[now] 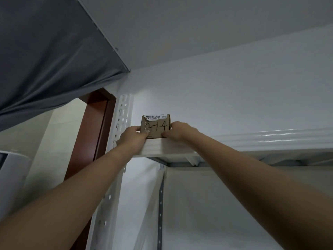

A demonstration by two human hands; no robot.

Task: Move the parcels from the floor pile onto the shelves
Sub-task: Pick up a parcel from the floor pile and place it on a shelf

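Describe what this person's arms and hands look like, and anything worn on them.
The left hand and right hand are bare: no gloves, and no rings that show. The left forearm and right forearm are bare too, with no sleeve, watch or band in view up to the frame's edge.

A small parcel storeroom: white slotted-steel shelving [124,112] stands against a bare white wall [234,91]. A cardboard parcel [156,130] with a hand-written code sits on the shelving's top shelf, and a reddish-brown door frame [93,127] stands just left of the shelving.
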